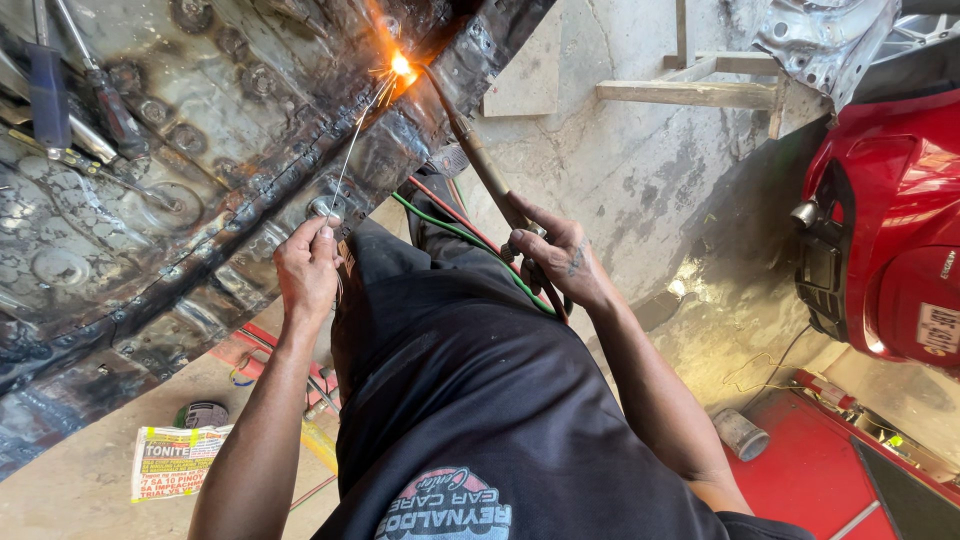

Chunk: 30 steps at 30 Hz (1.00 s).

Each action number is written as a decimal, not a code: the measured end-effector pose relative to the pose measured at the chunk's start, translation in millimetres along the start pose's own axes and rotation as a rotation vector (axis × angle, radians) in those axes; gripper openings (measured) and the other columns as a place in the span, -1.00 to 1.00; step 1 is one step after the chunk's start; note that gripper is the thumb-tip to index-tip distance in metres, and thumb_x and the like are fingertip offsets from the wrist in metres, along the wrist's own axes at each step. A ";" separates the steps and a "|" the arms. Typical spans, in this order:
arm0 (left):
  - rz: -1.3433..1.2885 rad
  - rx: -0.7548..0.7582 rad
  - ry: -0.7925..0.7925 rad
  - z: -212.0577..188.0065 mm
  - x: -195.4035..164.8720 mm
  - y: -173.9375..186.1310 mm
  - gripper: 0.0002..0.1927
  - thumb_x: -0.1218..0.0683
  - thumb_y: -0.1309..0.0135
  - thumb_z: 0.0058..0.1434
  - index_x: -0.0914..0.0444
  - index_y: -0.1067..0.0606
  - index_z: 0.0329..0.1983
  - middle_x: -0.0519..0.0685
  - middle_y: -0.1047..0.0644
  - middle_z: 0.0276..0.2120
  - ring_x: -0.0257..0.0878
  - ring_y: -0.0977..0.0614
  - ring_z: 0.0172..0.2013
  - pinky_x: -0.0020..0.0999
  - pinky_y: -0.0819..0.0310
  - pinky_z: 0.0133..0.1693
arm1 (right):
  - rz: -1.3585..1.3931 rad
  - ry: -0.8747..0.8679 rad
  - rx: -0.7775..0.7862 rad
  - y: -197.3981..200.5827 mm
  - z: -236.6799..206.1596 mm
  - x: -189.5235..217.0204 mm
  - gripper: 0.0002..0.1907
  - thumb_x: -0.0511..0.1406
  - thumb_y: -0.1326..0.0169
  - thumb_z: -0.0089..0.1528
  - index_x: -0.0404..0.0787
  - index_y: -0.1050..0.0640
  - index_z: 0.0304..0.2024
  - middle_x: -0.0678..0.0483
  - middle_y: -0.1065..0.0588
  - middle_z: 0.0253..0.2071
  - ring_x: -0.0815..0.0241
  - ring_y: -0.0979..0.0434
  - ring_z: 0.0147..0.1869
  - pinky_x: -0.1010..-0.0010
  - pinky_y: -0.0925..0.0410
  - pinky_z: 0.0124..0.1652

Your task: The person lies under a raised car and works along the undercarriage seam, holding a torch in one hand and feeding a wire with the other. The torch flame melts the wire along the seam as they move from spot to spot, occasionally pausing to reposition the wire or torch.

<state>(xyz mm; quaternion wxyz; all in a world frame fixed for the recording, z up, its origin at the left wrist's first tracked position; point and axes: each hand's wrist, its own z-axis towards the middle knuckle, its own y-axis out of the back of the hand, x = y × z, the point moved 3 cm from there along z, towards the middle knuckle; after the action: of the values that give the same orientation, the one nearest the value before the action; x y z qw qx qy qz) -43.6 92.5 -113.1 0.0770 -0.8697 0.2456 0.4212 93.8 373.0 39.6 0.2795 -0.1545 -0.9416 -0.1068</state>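
Note:
My right hand (558,258) grips a gas welding torch (478,160) whose tip burns with a bright orange flame (401,66) on the seam of a rusty, blackened sheet-metal car panel (180,190). Red and green hoses (470,235) run back from the torch across my dark trousers. My left hand (308,268) pinches a thin filler wire (350,150) that slants up toward the flame. Sparks fly around the flame.
A red car body (890,230) stands at the right. A folded newspaper (172,460) and a small round tin (206,413) lie on the concrete floor at lower left. A grey can (741,434) sits at lower right. Tools (60,90) lie on the panel's upper left.

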 end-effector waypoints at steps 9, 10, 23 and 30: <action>-0.007 0.005 -0.013 2.0 -1.3 -3.5 -0.79 0.21 0.07 0.45 0.35 -0.58 -0.03 -0.22 -0.37 -0.52 -0.48 -0.38 -0.51 -0.50 -0.42 -0.43 | -0.014 0.005 0.003 0.8 0.6 1.3 -0.38 -0.29 -0.06 0.34 -0.09 -0.32 0.46 0.09 -0.58 -0.34 0.40 -0.43 -0.54 0.51 -0.37 -0.53; -0.012 0.002 -0.014 2.1 -1.1 -3.4 -0.79 0.21 0.07 0.45 0.35 -0.58 -0.03 -0.22 -0.36 -0.52 -0.48 -0.37 -0.51 -0.50 -0.42 -0.43 | -0.016 0.010 0.003 0.6 0.6 1.4 -0.38 -0.29 -0.06 0.34 -0.09 -0.32 0.47 0.09 -0.57 -0.34 0.40 -0.43 -0.54 0.50 -0.38 -0.53; 0.006 -0.005 -0.033 1.2 -1.6 -2.2 -0.80 0.22 0.06 0.44 0.35 -0.58 -0.04 -0.21 -0.37 -0.54 -0.47 -0.39 -0.53 -0.49 -0.40 -0.45 | -0.022 0.001 0.007 1.3 0.4 2.8 -0.37 -0.28 -0.07 0.33 -0.10 -0.31 0.46 0.08 -0.59 -0.34 0.39 -0.43 -0.55 0.50 -0.37 -0.54; -0.010 -0.004 -0.021 0.0 1.8 -2.4 -0.80 0.20 0.05 0.45 0.33 -0.59 -0.02 -0.17 -0.38 -0.52 -0.46 -0.39 -0.52 -0.48 -0.42 -0.43 | -0.053 0.012 0.002 0.6 -0.7 0.8 -0.36 -0.26 -0.08 0.31 -0.09 -0.32 0.46 0.10 -0.60 -0.32 0.41 -0.43 -0.51 0.52 -0.37 -0.52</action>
<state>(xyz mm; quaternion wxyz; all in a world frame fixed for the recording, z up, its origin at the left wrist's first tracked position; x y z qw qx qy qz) -41.4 93.9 -114.7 0.0799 -0.8667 0.2397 0.4301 93.7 373.6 40.8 0.2824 -0.1286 -0.9437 -0.1143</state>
